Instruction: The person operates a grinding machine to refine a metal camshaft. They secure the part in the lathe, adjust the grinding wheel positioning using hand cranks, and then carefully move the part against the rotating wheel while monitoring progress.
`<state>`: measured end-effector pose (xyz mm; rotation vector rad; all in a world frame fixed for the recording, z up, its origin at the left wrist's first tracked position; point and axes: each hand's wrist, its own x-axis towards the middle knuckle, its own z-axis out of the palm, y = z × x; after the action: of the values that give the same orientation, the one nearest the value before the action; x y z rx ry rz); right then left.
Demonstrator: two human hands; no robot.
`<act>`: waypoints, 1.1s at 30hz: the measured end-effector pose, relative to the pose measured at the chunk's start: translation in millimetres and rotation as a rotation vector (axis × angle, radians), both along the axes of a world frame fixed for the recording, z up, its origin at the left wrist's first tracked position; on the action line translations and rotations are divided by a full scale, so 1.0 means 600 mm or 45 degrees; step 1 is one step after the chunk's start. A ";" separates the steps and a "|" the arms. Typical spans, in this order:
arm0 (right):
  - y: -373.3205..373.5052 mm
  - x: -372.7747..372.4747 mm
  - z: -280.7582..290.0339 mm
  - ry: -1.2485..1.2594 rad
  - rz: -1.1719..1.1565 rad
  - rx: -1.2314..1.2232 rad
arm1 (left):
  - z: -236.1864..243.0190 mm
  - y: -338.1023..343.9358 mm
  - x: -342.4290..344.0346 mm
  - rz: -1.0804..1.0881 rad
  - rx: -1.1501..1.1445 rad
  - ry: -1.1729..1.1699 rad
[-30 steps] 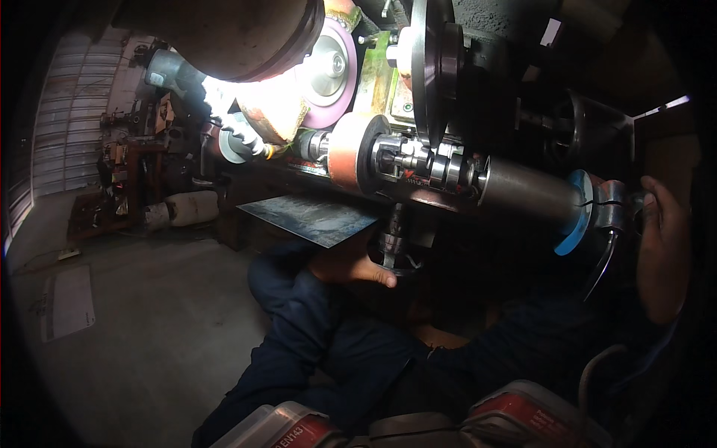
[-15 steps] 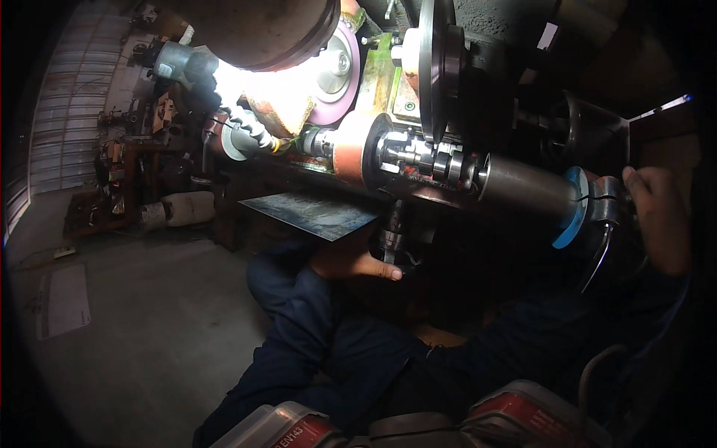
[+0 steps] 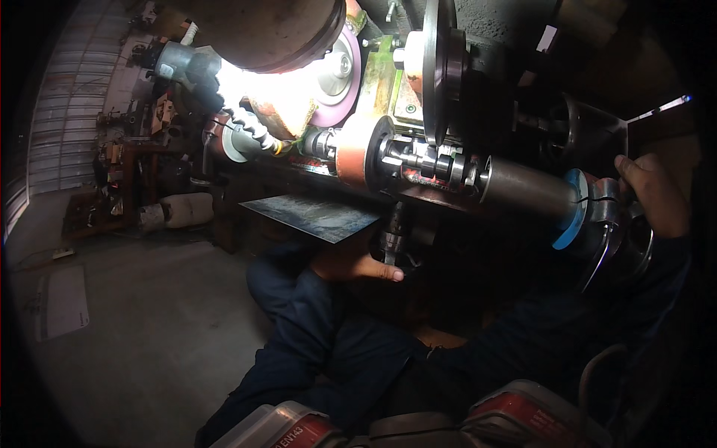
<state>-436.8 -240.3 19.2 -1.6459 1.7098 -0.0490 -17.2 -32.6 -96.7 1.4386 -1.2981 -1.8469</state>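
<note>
Left hand (image 3: 352, 263) at handwheel (image 3: 393, 240), lower centre; right hand (image 3: 657, 194) beside clamp (image 3: 603, 203), far right.
Left thumb lies at the wheel, fingers hidden, can't tell grip; right looks curled, hold unclear. Lobed metal shaft (image 3: 441, 166) sits mid-frame, lined up between orange ring (image 3: 352, 157) and grey sleeve (image 3: 529, 184), probably for support. Dark round housing (image 3: 276, 30), top, plus glare, partly hides pink wheel (image 3: 351, 69); metal sheet (image 3: 314, 215) juts out above left hand.
</note>
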 end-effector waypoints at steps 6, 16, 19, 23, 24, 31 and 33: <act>0.019 0.041 0.018 0.060 -0.232 -0.011 | -0.013 0.014 0.009 -0.010 -0.009 -0.069; 0.077 0.012 0.017 0.337 -0.001 -0.541 | -0.005 0.012 0.012 -0.129 -0.208 -0.290; 0.096 0.018 0.010 0.313 0.021 -0.697 | -0.014 0.018 0.012 -0.044 -0.127 -0.246; 0.126 0.043 0.011 0.269 -0.081 -0.827 | -0.008 0.019 0.014 -0.080 -0.398 -0.471; 0.131 0.043 0.008 0.264 -0.076 -0.831 | -0.003 0.022 0.013 -0.074 -0.400 -0.474; 0.171 0.056 -0.012 0.292 -0.097 -1.185 | -0.011 0.021 0.017 -0.141 -0.498 -0.652; 0.178 0.062 -0.023 0.284 -0.092 -1.263 | -0.004 0.028 0.017 -0.128 -0.497 -0.684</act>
<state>-399.5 -133.2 5.2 -2.3306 2.0647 -0.9024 -6.7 -15.5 -98.8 1.7232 -1.8875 -1.1914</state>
